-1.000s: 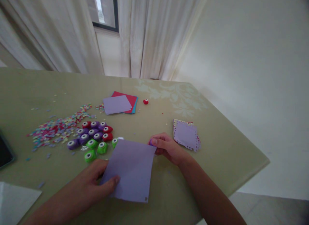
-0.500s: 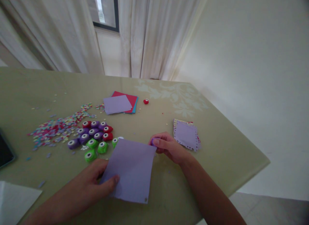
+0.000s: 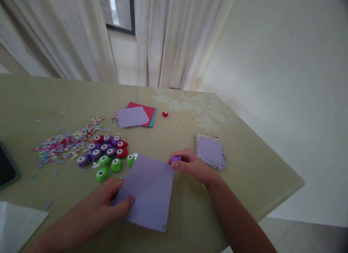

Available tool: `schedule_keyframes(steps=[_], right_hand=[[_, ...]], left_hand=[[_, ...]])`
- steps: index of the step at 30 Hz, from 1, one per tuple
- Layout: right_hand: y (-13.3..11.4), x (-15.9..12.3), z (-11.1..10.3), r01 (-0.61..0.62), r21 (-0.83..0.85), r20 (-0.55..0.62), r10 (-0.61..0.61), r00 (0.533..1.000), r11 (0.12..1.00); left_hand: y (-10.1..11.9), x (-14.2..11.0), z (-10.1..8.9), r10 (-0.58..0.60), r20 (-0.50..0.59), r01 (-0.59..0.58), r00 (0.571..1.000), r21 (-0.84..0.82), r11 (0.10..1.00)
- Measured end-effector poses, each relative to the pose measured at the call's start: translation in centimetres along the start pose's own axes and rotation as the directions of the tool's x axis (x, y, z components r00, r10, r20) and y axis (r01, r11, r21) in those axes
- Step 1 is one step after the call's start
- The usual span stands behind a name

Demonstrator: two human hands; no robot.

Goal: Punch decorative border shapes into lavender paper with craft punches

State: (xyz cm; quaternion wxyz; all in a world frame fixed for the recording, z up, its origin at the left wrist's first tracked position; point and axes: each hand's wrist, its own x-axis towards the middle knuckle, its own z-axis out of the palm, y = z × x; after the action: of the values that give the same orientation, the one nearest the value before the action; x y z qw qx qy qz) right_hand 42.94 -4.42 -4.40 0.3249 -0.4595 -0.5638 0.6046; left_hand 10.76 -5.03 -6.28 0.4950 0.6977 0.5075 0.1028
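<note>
Held up over the table is a sheet of purple paper [image 3: 149, 191], with a small punched hole near its lower right corner. My left hand [image 3: 115, 200] grips its left edge, thumb on top and fingers underneath. At the upper right corner, my right hand [image 3: 187, 166] is closed on a purple craft punch [image 3: 176, 159]; the fingers hide much of it, and the paper's corner meets it. Several purple, red and green craft punches [image 3: 106, 148] stand in a cluster beyond my left hand. Just right of my right hand lies a stack of purple sheets with punched edges [image 3: 209, 151].
A heap of colourful paper cutouts [image 3: 65, 144] spreads over the left of the table [image 3: 252, 173]. Uncut purple, red and blue sheets [image 3: 133, 117] lie farther back, beside a lone red punch [image 3: 165, 113]. A dark phone-like device [image 3: 7, 166] and white paper [image 3: 19, 224] sit at the left edge.
My right thumb has slid slightly down and left on the purple punch, so more of its top shows. The paper has tilted a little; its lower edge is slightly lower.
</note>
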Motion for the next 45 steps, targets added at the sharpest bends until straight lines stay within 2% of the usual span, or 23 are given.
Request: schedule_keyframes(steps=[4,11,19,24,29,36,45], right_hand=[[-0.1,-0.2,-0.6,-0.025,-0.069,0.064,0.029,0.998,0.997],[0.0,-0.6,-1.5,-0.052,-0.184,0.214,0.091,0.973,0.982],[-0.1,-0.8,-1.9,-0.094,-0.214,0.294,0.156,0.943,0.972],[-0.3,-0.6,-1.6,-0.066,-0.192,0.285,0.120,0.951,0.979],[-0.1,-0.5,-1.2,-0.071,-0.169,0.294,0.119,0.948,0.983],[0.3,-0.6,-1.3,-0.095,-0.092,0.236,0.114,0.965,0.991],[0.4,-0.4,-1.0,-0.109,-0.036,0.217,0.115,0.970,0.993]], left_hand=[[-0.2,0.0,-0.1,-0.015,0.084,0.020,0.996,-0.060,0.998],[-0.7,0.3,0.1,-0.055,0.054,0.059,0.997,-0.076,0.995],[-0.9,0.2,-0.1,-0.055,0.006,0.055,0.998,-0.096,0.994],[-0.7,0.2,0.1,-0.054,0.033,0.057,0.998,-0.109,0.992],[-1.0,0.4,0.7,-0.082,-0.020,0.079,0.996,-0.139,0.987],[-1.7,0.4,0.8,-0.074,-0.067,0.064,0.995,-0.141,0.988],[-1.6,0.5,0.7,-0.084,-0.016,0.081,0.996,-0.123,0.989]])
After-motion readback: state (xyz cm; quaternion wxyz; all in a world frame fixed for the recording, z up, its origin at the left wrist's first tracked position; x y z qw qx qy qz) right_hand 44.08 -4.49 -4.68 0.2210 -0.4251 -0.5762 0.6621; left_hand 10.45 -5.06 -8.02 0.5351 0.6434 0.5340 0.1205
